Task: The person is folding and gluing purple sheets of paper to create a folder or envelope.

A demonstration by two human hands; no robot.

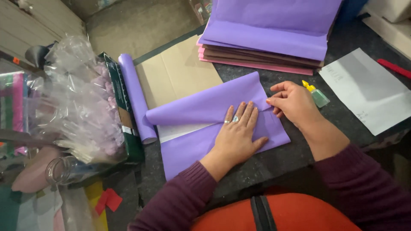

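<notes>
Purple paper, a partly folded sheet (205, 124), lies in the middle of a dark work table (299, 154), with a strip of its white underside showing along the fold. The person's left hand (237, 134) presses flat on it, fingers spread and open, palm down, gripping nothing; a ring sits on one finger. The right hand (291, 102) is just beside it at the sheet's upper right corner, fingertips pinched lightly on the folded edge. Both arms wear dark maroon sleeves (180, 201). Touching the sheet's left side, a tight roll of purple paper (136, 98) lies lengthwise, and a flat brown piece of cardboard (180, 72) sits under the sheet's upper part. Beyond the hands, at the far edge of the table, a stack of paper sheets (265, 47) rises, purple on top with brown and pink layers beneath. Near the right hand, a small glue bottle (316, 94) with a yellow tip lies on the table, and further right rests a white sheet of paper (368, 90). To the left, a heap of clear plastic bags (81, 102) holding pale purple pieces crowds against a green box (124, 111), with a glass jar (64, 169) lying in front of the heap. Small red paper scraps (109, 200) lie near the lower left.
</notes>
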